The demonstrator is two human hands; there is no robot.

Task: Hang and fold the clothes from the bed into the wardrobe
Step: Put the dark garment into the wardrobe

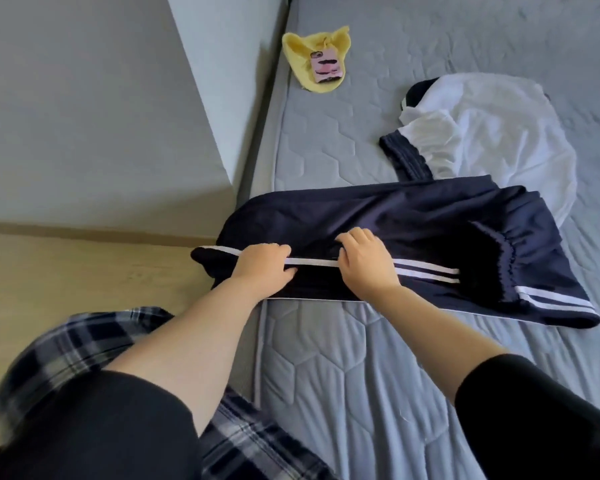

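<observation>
Here, three garments lie on the grey quilted bed: one pair of navy track pants, one white shirt with navy trim, and one yellow cloth carrying a single pink tag. Two bare hands work on the pants, which are spread crosswise near the bed's edge, one end hanging past the mattress side.

The left hand has its fingers curled over the white side stripe, thumb beneath, pinching the fabric. The right hand sits just beside it along the same stripe, fingers bent down and gripping the cloth. Two white stripes run on past the right fingers toward the gathered waistband, then continue down the far leg.

The white shirt lies beyond the right fingers, its edge touching the pants. The yellow cloth sits well beyond the left fingers, near the bed's far side by the grey wall panel. Both forearms emerge from black sleeves; plaid fabric shows below the left arm.
</observation>
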